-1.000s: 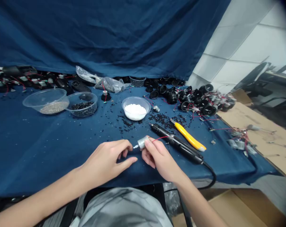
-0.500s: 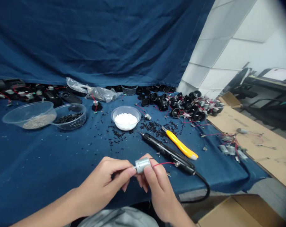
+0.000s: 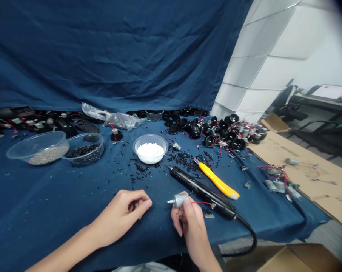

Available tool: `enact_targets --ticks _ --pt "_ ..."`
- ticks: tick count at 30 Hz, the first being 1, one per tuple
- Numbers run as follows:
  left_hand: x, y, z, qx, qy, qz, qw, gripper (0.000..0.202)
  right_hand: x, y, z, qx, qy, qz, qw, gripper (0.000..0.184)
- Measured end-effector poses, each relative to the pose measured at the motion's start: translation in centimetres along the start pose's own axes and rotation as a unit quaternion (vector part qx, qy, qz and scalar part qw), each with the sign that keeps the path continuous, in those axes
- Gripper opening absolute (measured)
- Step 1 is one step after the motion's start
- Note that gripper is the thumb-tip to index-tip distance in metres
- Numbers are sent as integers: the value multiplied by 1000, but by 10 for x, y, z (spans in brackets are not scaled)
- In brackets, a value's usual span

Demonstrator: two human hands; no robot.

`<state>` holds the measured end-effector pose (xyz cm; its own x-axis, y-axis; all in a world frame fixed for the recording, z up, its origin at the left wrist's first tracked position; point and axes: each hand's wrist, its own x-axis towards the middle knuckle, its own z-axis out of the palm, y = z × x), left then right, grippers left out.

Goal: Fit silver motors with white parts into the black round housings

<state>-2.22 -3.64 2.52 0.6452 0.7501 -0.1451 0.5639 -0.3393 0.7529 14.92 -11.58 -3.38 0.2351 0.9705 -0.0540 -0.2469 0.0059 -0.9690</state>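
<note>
Motor (image 3: 179, 200) pinched in right hand (image 3: 191, 230), left hand (image 3: 120, 215) curled beside it

From where I stand, three bowls sit on the left of the blue cloth-covered surface (image 3: 60, 211). A clear plastic bowl (image 3: 36, 148) holds grey-beige granules, a second clear bowl (image 3: 84, 149) just beside it holds black bits, and a white bowl (image 3: 150, 149) holds white pellets. Two crumpled plastic bags (image 3: 114, 121) lie behind them, and black bits are scattered across the cloth around the white bowl.

The left hand rests near the front edge, its fingers loosely curled, with nothing showing in them. To its right, thumb and fingers of the right hand pinch the one small silver motor, held above the surface with its white-tipped shaft pointing left. A thin red wire (image 3: 201, 203) leads from the motor toward one black soldering iron (image 3: 201, 192), which lies just beyond the hand. One yellow utility knife (image 3: 216, 181) lies further back.

Round black parts with red wires (image 3: 224, 136) are heaped along the far side, too tangled to count. A small item (image 3: 208, 215) beside the iron is hard to make out.
</note>
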Motion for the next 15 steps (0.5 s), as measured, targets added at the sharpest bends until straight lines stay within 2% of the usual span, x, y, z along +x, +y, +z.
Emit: enact_targets --ticks 3,7,11,15 --pt "1 -6 -4 22 50 24 998 36 0 2 -1 4 1 -1 1000 51" --pt "6 -19 -14 67 161 73 982 29 0 4 -1 0 -6 -4 1000 48" --pt "15 -45 -26 98 270 107 952 27 1 3 -1 3 -13 -12 1000 48" --pt "23 -75 -32 83 346 76 931 28 2 3 -1 6 -30 -7 999 47"
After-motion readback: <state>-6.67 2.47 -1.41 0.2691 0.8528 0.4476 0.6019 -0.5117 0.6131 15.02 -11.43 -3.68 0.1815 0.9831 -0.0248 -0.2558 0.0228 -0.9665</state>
